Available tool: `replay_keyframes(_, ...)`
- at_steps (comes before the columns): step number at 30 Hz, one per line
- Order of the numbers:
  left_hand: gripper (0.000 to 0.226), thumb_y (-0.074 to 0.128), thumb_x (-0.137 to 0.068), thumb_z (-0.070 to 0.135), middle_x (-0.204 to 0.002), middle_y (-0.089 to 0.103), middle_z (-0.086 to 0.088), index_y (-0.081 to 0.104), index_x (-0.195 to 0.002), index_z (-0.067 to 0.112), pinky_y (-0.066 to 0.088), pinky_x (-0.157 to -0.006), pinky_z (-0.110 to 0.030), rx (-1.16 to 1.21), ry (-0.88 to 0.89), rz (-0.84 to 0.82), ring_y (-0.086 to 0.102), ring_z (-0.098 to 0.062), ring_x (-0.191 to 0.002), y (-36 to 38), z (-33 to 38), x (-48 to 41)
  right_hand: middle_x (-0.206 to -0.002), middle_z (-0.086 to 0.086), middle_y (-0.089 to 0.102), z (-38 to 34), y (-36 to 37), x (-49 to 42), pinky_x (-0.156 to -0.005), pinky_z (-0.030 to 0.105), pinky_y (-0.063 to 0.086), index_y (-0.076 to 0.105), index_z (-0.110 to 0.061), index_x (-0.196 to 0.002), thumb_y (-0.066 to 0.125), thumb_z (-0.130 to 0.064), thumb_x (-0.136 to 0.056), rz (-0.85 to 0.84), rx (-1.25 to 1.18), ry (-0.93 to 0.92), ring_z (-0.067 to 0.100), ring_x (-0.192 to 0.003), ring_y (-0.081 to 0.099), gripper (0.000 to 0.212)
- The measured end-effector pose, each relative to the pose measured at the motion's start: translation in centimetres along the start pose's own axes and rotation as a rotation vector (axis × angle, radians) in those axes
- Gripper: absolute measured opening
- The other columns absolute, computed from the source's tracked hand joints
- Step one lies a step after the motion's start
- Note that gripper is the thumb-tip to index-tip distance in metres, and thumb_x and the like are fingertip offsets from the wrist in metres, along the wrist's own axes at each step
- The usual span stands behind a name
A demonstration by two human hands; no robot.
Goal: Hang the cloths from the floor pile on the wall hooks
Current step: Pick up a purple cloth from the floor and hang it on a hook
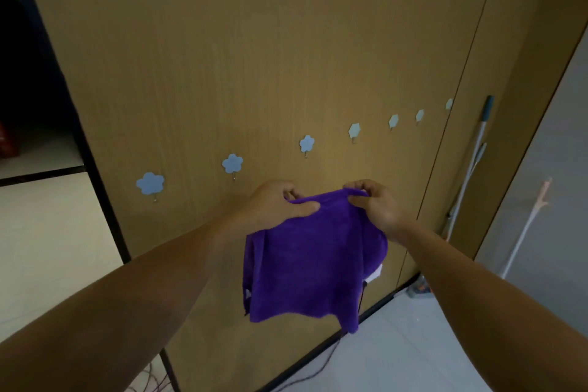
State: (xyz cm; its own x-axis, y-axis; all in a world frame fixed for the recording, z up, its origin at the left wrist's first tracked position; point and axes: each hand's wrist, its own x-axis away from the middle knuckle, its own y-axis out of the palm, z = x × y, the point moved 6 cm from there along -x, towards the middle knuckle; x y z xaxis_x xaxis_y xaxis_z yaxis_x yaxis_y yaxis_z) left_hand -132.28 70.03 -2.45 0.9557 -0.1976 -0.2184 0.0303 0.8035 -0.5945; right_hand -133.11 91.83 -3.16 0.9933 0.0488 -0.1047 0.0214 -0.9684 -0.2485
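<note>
- The purple cloth (313, 261) was judged soft, light and limp; its top hem was the sensible place to be gripped.
- That hem was pinched between thumb and fingers of the left hand (280, 204) and right hand (375, 204), the rest hanging below them.
- Both arms were extended toward the wall, the flower-shaped hook (307, 144) just above the fingertips.

The floor (397, 360) was of pale tiles. A dark cable (321, 369) lay on it near the foot of the wooden wall (254, 57), and a mop head (418, 289) rested on it further right.
</note>
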Motion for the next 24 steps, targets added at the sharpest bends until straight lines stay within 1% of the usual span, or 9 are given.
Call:
replay_keyframes(2, 0.030, 0.074, -0.075, 0.051, -0.068, 0.067, 0.009, 0.071, -0.077, 0.022, 0.047, -0.052, -0.016, -0.036, -0.015, 0.002, 0.061, -0.001, -0.059, -0.1, -0.8, -1.4, -0.094, 0.008, 0.071, 0.1, 0.7, -1.3, -0.063, 0.020, 0.054, 0.068, -0.005, -0.106, 0.062, -0.010, -0.091, -0.059, -0.028, 0.014, 0.017, -0.078, 0.066, 0.017)
replay_keyframes(5, 0.023, 0.065, -0.088, 0.039, -0.070, 0.072, 0.004, 0.072, -0.079, 0.019, 0.052, -0.053, -0.019, 0.061, -0.021, 0.083, 0.067, -0.008, -0.062, -0.5, -1.8, -3.3, -0.089, 0.008, 0.074, 0.2, 1.1, -3.4, -0.060, 0.022, 0.055, 0.070, -0.004, -0.097, 0.073, -0.028, -0.084, -0.171, 0.001, 0.026, 0.017, -0.075, 0.070, 0.027)
replay_keyframes(8, 0.028, 0.058, -0.093, 0.040, -0.076, 0.073, -0.002, 0.072, -0.086, 0.017, 0.056, -0.064, -0.029, 0.075, -0.042, 0.145, 0.069, -0.017, -0.070, -0.2, -2.7, -5.6, -0.093, 0.013, 0.074, 0.5, 0.5, -6.8, -0.063, 0.022, 0.057, 0.071, 0.000, -0.095, 0.072, -0.023, -0.086, -0.079, -0.049, -0.035, 0.016, -0.074, 0.068, 0.025)
replay_keyframes(12, 0.034, 0.054, -0.095, 0.040, -0.068, 0.067, -0.005, 0.070, -0.083, 0.013, 0.045, -0.050, -0.015, -0.030, -0.098, 0.319, 0.060, -0.012, -0.058, 0.6, -4.1, -9.3, -0.093, 0.017, 0.073, 2.1, 0.6, -12.2, -0.079, 0.038, 0.056, 0.072, -0.003, -0.089, 0.072, -0.025, -0.086, -0.003, -0.010, -0.053, 0.022, -0.078, 0.066, 0.022)
replay_keyframes(14, 0.037, 0.053, -0.095, 0.040, -0.070, 0.068, -0.009, 0.069, -0.083, 0.010, 0.045, -0.054, -0.023, -0.122, -0.128, 0.390, 0.060, -0.018, -0.060, 0.8, -4.6, -11.2, -0.089, 0.013, 0.073, 2.6, 0.9, -15.2, -0.082, 0.042, 0.057, 0.073, -0.008, -0.087, 0.071, -0.028, -0.086, -0.017, 0.049, -0.081, 0.027, -0.083, 0.068, 0.020)
replay_keyframes(17, 0.034, 0.050, -0.096, 0.043, -0.068, 0.066, -0.004, 0.068, -0.081, 0.018, 0.046, -0.056, -0.032, -0.214, -0.179, 0.488, 0.061, -0.018, -0.062, 0.6, -5.3, -14.1, -0.084, 0.011, 0.072, 2.7, 1.1, -19.6, -0.082, 0.046, 0.054, 0.072, -0.010, -0.086, 0.069, -0.036, -0.085, -0.006, 0.138, -0.157, 0.029, -0.085, 0.067, 0.027)
replay_keyframes(20, 0.036, 0.048, -0.096, 0.042, -0.062, 0.062, -0.002, 0.061, -0.072, 0.018, 0.049, -0.058, -0.036, -0.275, -0.204, 0.573, 0.060, -0.020, -0.060, 0.9, -6.1, -16.3, -0.077, 0.009, 0.070, 3.1, 1.4, -23.2, -0.077, 0.046, 0.054, 0.068, -0.010, -0.079, 0.068, -0.041, -0.084, 0.024, 0.170, -0.198, 0.027, -0.078, 0.065, 0.031)
replay_keyframes(22, 0.036, 0.046, -0.096, 0.041, -0.064, 0.062, 0.000, 0.063, -0.077, 0.015, 0.052, -0.061, -0.038, -0.302, -0.226, 0.622, 0.060, -0.019, -0.061, 1.2, -6.6, -17.1, -0.075, 0.007, 0.070, 3.5, 2.0, -25.0, -0.077, 0.044, 0.054, 0.069, -0.012, -0.079, 0.068, -0.043, -0.084, 0.018, 0.182, -0.202, 0.024, -0.076, 0.065, 0.031)
replay_keyframes(24, 0.037, 0.044, -0.097, 0.041, -0.067, 0.063, -0.001, 0.064, -0.084, 0.013, 0.050, -0.060, -0.035, -0.342, -0.262, 0.677, 0.059, -0.017, -0.061, 1.5, -6.9, -17.6, -0.078, 0.001, 0.071, 3.6, 2.6, -26.2, -0.078, 0.041, 0.054, 0.072, -0.017, -0.085, 0.067, -0.044, -0.084, 0.017, 0.177, -0.209, 0.020, -0.077, 0.066, 0.027)
